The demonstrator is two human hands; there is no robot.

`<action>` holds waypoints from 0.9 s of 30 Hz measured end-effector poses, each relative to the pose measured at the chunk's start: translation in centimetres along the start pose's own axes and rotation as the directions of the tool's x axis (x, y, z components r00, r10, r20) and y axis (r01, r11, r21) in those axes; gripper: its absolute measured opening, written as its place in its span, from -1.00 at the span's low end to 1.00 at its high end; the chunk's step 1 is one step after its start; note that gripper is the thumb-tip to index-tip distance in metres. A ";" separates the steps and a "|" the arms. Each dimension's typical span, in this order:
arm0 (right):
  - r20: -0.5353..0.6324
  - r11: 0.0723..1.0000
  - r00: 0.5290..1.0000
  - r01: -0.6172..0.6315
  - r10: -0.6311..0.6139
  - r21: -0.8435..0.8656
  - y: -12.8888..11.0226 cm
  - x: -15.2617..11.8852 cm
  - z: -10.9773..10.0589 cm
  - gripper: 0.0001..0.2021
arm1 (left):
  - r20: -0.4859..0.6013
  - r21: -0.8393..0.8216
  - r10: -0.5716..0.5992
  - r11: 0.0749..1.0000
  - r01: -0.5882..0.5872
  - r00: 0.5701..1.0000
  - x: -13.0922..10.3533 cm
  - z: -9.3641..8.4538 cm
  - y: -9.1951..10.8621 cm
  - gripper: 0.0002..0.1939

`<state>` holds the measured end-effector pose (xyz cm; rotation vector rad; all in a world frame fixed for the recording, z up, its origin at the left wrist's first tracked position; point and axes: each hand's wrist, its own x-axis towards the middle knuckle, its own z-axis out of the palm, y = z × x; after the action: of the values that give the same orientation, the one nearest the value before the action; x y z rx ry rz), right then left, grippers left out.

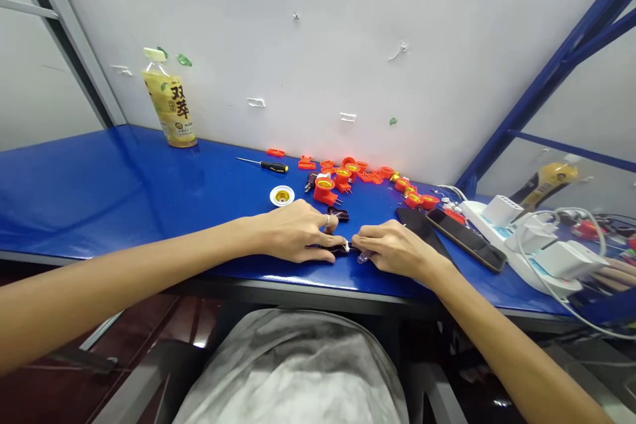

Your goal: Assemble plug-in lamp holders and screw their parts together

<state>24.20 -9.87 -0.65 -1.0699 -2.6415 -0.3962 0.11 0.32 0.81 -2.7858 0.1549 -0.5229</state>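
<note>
My left hand (301, 233), with a ring on one finger, is closed on a small dark plastic piece (338, 250), pressing it on the blue table near its front edge. At the right end of that piece shows a tiny white part (347, 246). Close beside it, my right hand (390, 246) is closed around a tool with a clear handle (364, 256); its tip meets the white part or lies just by it. Behind the fingers lies a dark plastic shell (338, 214). A white round lamp socket with a brass inside (282, 196) rests beyond my left hand.
Red lamp sockets with plug pins (325, 189) and loose red parts lie along the wall. A screwdriver (271, 165) and a drink bottle (171, 103) stand or lie farther left. On the right are a phone (466, 238) and a white power strip (544, 275) with chargers and cables.
</note>
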 end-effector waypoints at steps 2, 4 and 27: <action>-0.002 1.000 1.000 -0.003 0.003 0.011 0.1 0.0 0.2 -0.75 | 0.006 -0.024 -0.008 1.000 0.008 1.000 -0.1 0.1 0.0 -0.68; -0.002 0.994 1.000 -0.026 0.027 0.104 0.5 0.0 0.3 -0.75 | 0.017 -0.073 -0.033 0.997 0.035 0.999 -0.2 0.3 -0.1 -0.67; -0.229 0.962 0.959 -0.108 0.167 0.252 -0.3 -0.3 0.3 -0.88 | -0.185 0.114 -0.041 0.991 0.063 0.982 -0.4 0.6 0.7 -0.67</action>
<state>24.21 -10.17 -1.03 -1.0448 -2.3083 -0.1655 -0.05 -0.07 -0.05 -2.6290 0.0868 -0.7754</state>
